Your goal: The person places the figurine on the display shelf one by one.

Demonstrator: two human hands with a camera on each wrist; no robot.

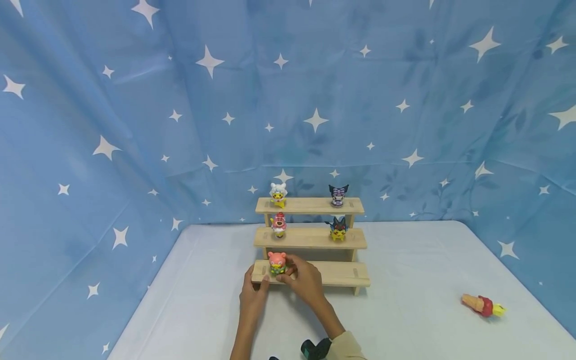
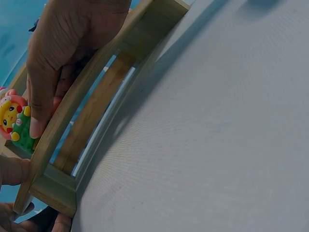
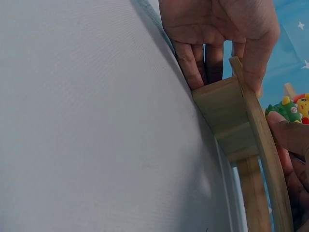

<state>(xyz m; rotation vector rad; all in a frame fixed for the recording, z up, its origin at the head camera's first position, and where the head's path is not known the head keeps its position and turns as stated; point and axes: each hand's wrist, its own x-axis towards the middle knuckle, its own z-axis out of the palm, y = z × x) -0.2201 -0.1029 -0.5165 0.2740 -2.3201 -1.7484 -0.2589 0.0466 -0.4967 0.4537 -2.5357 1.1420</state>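
My right hand [image 1: 307,281] pinches a small figurine [image 1: 277,263] with a pink hood, yellow face and green body at the left end of the bottom step. That step belongs to a three-tier wooden display stand [image 1: 324,272]. My left hand [image 1: 253,297] grips the left end of the same step, its thumb on the front edge. In the left wrist view, the figurine [image 2: 20,125] shows beside the right thumb. Left fingers [image 3: 188,65] reach round the stand's side support in the right wrist view. Whether the figurine's base touches the wood is hidden.
On the top step stand a white-hooded figurine [image 1: 278,195] and a black-and-purple one [image 1: 338,195]. The middle step bears a pink figurine [image 1: 279,225] and a dark-eared yellow one [image 1: 338,229]. A red, yellow and tan figurine [image 1: 484,305] lies on the white table [image 1: 418,270].
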